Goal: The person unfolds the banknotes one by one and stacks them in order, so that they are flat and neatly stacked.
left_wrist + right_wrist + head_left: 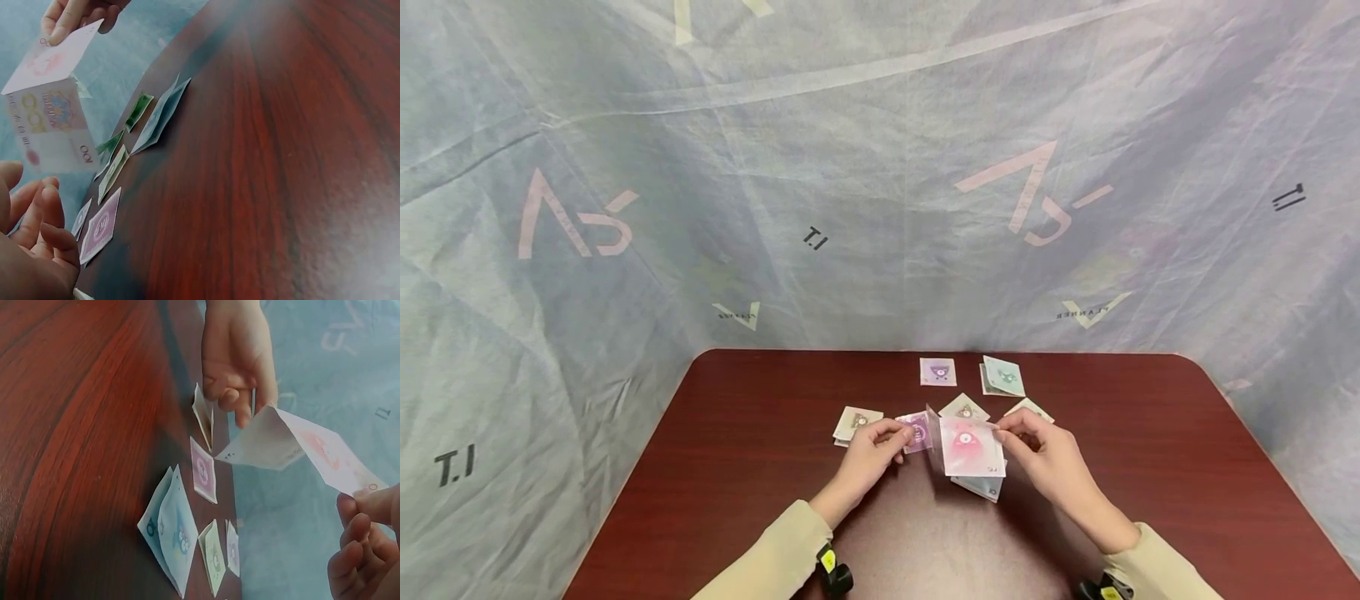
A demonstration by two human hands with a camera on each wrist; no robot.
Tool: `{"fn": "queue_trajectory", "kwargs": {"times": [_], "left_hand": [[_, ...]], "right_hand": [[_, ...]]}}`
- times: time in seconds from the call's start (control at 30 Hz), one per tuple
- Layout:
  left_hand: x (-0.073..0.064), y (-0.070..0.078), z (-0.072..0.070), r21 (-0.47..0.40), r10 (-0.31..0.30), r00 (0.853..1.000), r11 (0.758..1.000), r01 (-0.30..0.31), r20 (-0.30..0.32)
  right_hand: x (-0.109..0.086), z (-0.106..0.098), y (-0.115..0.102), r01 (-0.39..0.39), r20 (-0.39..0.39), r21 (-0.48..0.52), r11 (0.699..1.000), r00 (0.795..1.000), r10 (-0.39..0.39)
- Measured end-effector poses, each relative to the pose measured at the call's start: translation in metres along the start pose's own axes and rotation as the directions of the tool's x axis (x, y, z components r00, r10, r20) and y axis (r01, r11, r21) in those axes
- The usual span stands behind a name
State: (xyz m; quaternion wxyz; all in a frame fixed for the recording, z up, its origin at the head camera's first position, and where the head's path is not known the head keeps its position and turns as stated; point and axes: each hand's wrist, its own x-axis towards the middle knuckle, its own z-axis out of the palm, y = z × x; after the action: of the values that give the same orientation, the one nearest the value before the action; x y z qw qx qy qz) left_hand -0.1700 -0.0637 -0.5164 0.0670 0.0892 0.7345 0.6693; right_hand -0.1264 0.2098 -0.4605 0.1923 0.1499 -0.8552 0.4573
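My right hand [1052, 458] pinches the right edge of a folded pink banknote [972, 447] marked 100, held up above the table. One half of the note faces up; the other hangs down from the fold on the left, as the left wrist view shows. Beside that hanging half is my left hand [867, 457], its fingers loosely bent with nothing between them. A purple banknote [917, 435] lies by the left fingertips. Partly hidden under the pink note, a folded blue banknote [178, 534] stands slightly spread on the table.
A folded beige banknote [856, 422] lies left of the purple one. Behind the pink note are a brownish banknote [964, 407] and another banknote [1032, 408] partly behind the right hand. Farther back lie a light purple banknote [938, 372] and a folded green banknote [1004, 377].
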Motion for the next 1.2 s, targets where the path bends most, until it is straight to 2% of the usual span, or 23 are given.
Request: {"fn": "queue_trajectory", "kwargs": {"times": [0.2, 0.43, 0.6, 0.77, 1.0, 1.2], "left_hand": [[0.005, 0.000, 0.009, -0.041, 0.005, 0.999, 0.999, -0.004, 0.037], [0.009, -0.002, 0.017, -0.093, -0.056, 0.995, 0.994, 0.064, 0.085], [0.008, 0.000, 0.014, -0.132, -0.096, 0.991, 0.985, 0.108, 0.094], [0.002, 0.002, 0.008, -0.135, -0.109, 0.992, 0.984, 0.116, 0.060], [-0.011, 0.003, -0.005, -0.088, -0.097, 0.995, 0.991, 0.099, 0.034], [-0.024, 0.000, -0.016, 0.051, -0.078, 0.997, 0.996, 0.077, 0.026]], "right_hand": [[-0.003, -0.003, -0.008, -0.008, 0.030, 0.017, 1.000, 1.000, 0.007], [-0.006, -0.005, -0.012, -0.009, 0.032, 0.013, 1.000, 0.999, 0.009], [-0.008, -0.008, -0.010, -0.012, 0.020, 0.020, 1.000, 1.000, 0.011], [-0.011, -0.009, -0.001, -0.026, 0.007, 0.025, 0.999, 1.000, 0.025], [-0.020, -0.005, 0.008, -0.102, 0.009, -0.001, 0.995, 0.995, 0.102], [-0.029, 0.005, 0.015, -0.136, 0.037, -0.031, 0.990, 0.990, 0.137]]}}
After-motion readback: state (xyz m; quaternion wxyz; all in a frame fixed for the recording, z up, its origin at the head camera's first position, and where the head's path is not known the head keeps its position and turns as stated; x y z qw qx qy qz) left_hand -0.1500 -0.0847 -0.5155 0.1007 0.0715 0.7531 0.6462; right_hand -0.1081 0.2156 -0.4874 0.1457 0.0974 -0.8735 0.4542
